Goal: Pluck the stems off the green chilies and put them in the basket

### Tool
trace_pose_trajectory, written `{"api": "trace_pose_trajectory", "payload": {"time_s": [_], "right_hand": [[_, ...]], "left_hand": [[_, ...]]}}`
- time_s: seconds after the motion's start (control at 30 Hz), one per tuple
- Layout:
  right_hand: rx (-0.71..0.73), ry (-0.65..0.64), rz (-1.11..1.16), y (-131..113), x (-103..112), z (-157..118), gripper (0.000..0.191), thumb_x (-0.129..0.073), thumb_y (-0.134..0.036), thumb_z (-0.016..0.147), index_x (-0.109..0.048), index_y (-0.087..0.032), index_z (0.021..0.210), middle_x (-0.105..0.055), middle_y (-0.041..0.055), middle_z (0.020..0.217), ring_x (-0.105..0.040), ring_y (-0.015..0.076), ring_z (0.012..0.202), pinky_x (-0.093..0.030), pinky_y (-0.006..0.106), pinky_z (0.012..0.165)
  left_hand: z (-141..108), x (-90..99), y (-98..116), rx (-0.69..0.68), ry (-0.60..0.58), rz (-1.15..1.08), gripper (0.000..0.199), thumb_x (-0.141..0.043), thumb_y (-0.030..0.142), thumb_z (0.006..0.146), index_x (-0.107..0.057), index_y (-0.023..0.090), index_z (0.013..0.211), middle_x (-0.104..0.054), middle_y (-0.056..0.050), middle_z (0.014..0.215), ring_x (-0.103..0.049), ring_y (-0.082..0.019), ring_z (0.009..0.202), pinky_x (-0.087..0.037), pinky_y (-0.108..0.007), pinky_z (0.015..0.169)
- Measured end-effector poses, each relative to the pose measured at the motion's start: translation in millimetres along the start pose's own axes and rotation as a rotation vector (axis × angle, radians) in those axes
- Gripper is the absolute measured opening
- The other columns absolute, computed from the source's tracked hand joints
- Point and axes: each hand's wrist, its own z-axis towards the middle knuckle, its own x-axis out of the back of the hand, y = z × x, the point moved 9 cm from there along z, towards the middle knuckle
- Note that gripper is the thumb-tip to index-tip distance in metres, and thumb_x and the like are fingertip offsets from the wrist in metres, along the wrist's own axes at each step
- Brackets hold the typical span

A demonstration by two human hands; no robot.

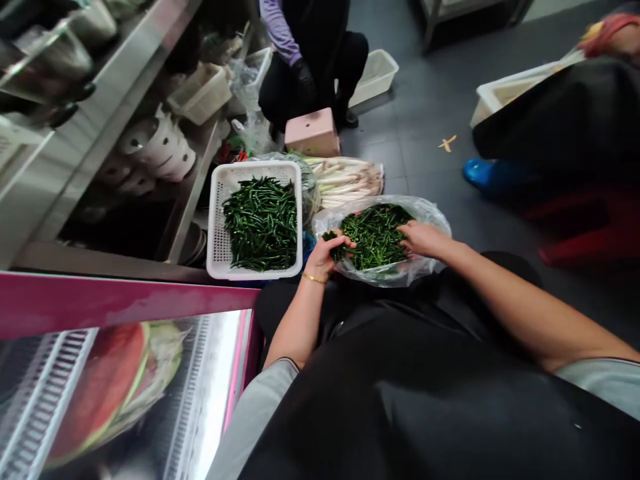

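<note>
Green chili peppers point(377, 233) fill a clear plastic bag point(430, 212) in front of my lap. My left hand point(327, 253) is at the bag's left edge, its fingers curled round a bunch of green peppers. At the bag's right side, my right hand point(419, 238) reaches in with its fingertips among the peppers; whether they pinch any is too small to tell. To the left stands a white perforated basket point(217, 223) holding a heap of darker green peppers point(263, 227).
Green onions point(347, 181) lie behind the bag, near a pink stool point(313, 130). A crouching person point(305, 67) is beyond. Steel shelving point(100, 113) and a display case with watermelon point(100, 387) stand left. Another person's blue shoe cover point(480, 175) is at right.
</note>
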Motion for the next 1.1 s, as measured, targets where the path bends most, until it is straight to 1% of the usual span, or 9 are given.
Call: {"api": "trace_pose_trajectory", "payload": {"time_s": [0.07,0.17,0.3,0.47,0.63,0.77,0.83,0.97,1.1], "right_hand": [[0.074,-0.120,-0.076,-9,-23,-14,0.028,-0.050,-0.026,0.087,-0.064,-0.011,0.106,-0.064,0.0183,0.105,-0.064,0.0264,0.094,-0.047,0.033,0.077],[0.176,-0.227,-0.088,-20,-40,-36,0.025,-0.049,-0.027,0.088,-0.066,-0.012,0.098,-0.068,0.0169,0.098,-0.065,0.0257,0.092,-0.047,0.031,0.073],[0.081,-0.126,-0.059,-11,-33,-29,0.033,-0.046,-0.039,0.090,-0.064,-0.016,0.105,-0.068,0.0142,0.103,-0.065,0.0245,0.091,-0.045,0.029,0.069],[0.144,-0.079,0.016,-24,-31,3,0.026,-0.047,-0.032,0.090,-0.068,-0.018,0.097,-0.070,0.0099,0.098,-0.064,0.0207,0.090,-0.043,0.027,0.074],[0.154,0.177,0.259,-28,34,5,0.026,-0.047,-0.032,0.089,-0.070,-0.018,0.090,-0.071,0.0082,0.093,-0.063,0.0202,0.087,-0.043,0.028,0.080],[0.131,0.367,0.625,-25,75,-10,0.030,-0.052,-0.039,0.085,-0.066,-0.019,0.102,-0.070,0.0075,0.091,-0.062,0.0199,0.085,-0.045,0.031,0.079],[0.016,0.294,0.883,-20,57,-10,0.036,-0.054,-0.044,0.082,-0.063,-0.018,0.105,-0.069,0.0070,0.086,-0.063,0.0184,0.075,-0.048,0.030,0.070],[-0.027,-0.086,1.207,-50,-10,-12,0.037,-0.054,-0.053,0.078,-0.059,-0.016,0.076,-0.063,0.0036,0.065,-0.059,0.0151,0.056,-0.045,0.027,0.054],[0.101,0.049,1.173,-70,-5,-25,0.037,-0.052,-0.053,0.080,-0.057,-0.018,0.069,-0.051,-0.0039,0.049,-0.045,0.0097,0.046,-0.036,0.023,0.048]], "left_hand": [[-1,3.0,-5,0.016,0.018,0.031,0.036,-0.077,0.026,0.059,-0.047,0.016,0.075,-0.066,-0.003,0.071,-0.067,-0.021,0.076,-0.053,-0.032,0.067],[-5,-8.7,-23,0.106,-0.082,0.112,0.036,-0.078,0.024,0.057,-0.046,0.015,0.072,-0.070,-0.008,0.076,-0.069,-0.024,0.078,-0.054,-0.038,0.071],[-8,-23.7,-44,0.229,-0.223,0.246,0.035,-0.078,0.025,0.058,-0.046,0.015,0.071,-0.067,-0.006,0.066,-0.067,-0.022,0.064,-0.052,-0.032,0.060],[7,-22.5,-30,0.081,-0.091,0.412,0.026,-0.074,0.028,0.061,-0.055,0.014,0.073,-0.054,0.004,0.053,-0.050,-0.008,0.043,-0.041,-0.022,0.048],[32,-45.6,-22,-0.076,-0.017,0.713,0.028,-0.074,0.026,0.062,-0.066,0.015,0.086,-0.053,0.005,0.052,-0.047,-0.007,0.043,-0.034,-0.021,0.048],[43,-59.9,-20,-0.130,0.008,0.557,0.025,-0.075,0.029,0.062,-0.062,0.016,0.078,-0.052,0.006,0.052,-0.046,-0.007,0.044,-0.033,-0.021,0.049],[41,-53.7,-19,-0.135,0.066,0.374,0.027,-0.075,0.031,0.062,-0.059,0.016,0.079,-0.054,0.005,0.055,-0.047,-0.007,0.045,-0.035,-0.022,0.049],[29,-34.2,-21,-0.113,0.141,0.220,0.033,-0.077,0.032,0.060,-0.057,0.016,0.080,-0.055,0.005,0.058,-0.049,-0.007,0.046,-0.037,-0.021,0.049],[20,-21.4,-37,0.034,0.152,0.105,0.034,-0.076,0.033,0.058,-0.050,0.016,0.071,-0.048,0.007,0.051,-0.044,-0.006,0.041,-0.033,-0.020,0.043]]}}
